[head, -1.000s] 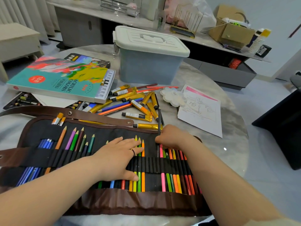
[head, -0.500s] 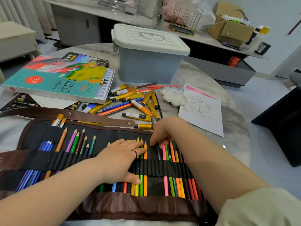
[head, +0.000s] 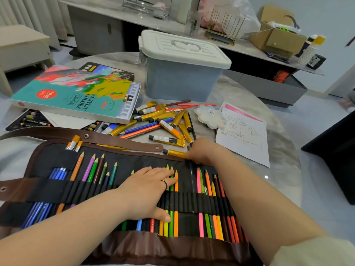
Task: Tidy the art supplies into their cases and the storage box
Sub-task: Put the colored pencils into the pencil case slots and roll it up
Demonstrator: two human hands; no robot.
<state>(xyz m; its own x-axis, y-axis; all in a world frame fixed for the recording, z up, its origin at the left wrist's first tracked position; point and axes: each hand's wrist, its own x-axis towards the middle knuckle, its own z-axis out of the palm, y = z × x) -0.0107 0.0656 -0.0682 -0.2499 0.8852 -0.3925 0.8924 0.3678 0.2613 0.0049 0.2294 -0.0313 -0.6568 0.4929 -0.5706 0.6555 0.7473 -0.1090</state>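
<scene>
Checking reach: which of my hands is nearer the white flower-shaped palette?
Right. The right hand pinches a dark pencil just in front of the palette; the left hand lies flat on the pencil roll, farther toward you.

A home living room: curtains (head: 25,14), low sideboard (head: 92,33), round marble table (head: 242,96).

Paint box (head: 76,93) lid: "ACRYLIC COLORS" in dark print, upside down to the camera; red circle reads "18" plus small characters, illegible. Tube labels too small to read
</scene>
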